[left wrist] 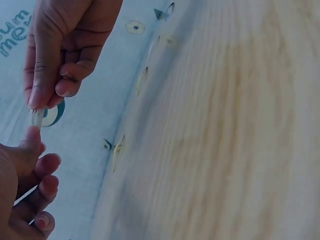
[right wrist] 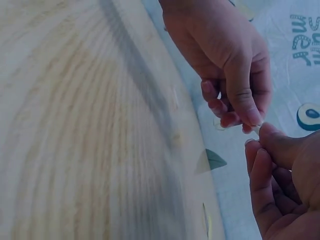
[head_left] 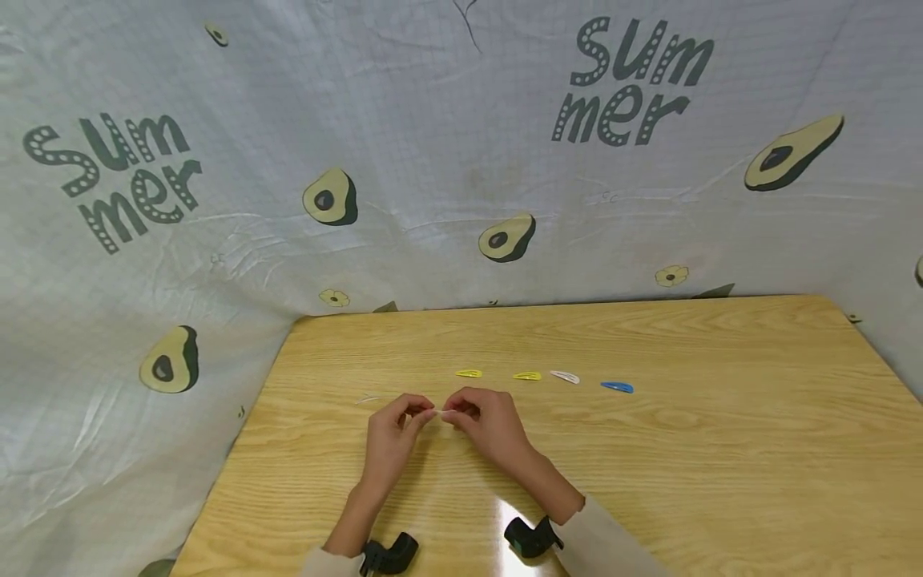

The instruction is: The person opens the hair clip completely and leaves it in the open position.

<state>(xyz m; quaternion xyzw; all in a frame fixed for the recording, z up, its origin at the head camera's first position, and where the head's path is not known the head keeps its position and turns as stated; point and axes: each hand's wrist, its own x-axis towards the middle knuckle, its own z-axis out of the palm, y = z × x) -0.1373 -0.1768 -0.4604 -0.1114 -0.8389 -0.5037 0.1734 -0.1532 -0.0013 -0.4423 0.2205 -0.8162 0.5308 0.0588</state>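
Observation:
Over the wooden table (head_left: 685,465), both hands meet at the middle. My left hand (head_left: 424,410) and my right hand (head_left: 456,413) each pinch one end of a small clear hair clip (head_left: 441,413) between thumb and fingertips. In the left wrist view the left hand (left wrist: 31,137) is at the bottom left, the right hand (left wrist: 37,102) comes from above, and the clear clip (left wrist: 36,118) sits between them. In the right wrist view the right hand (right wrist: 257,137) is at the lower right, pinching the clip (right wrist: 255,129) against the left hand (right wrist: 247,119).
A row of hair clips lies beyond the hands: two yellow ones (head_left: 469,373) (head_left: 527,376), a white one (head_left: 565,377) and a blue one (head_left: 617,387). Another clear clip (head_left: 368,399) lies to the left. An avocado-print cloth (head_left: 461,160) walls the table's back and sides.

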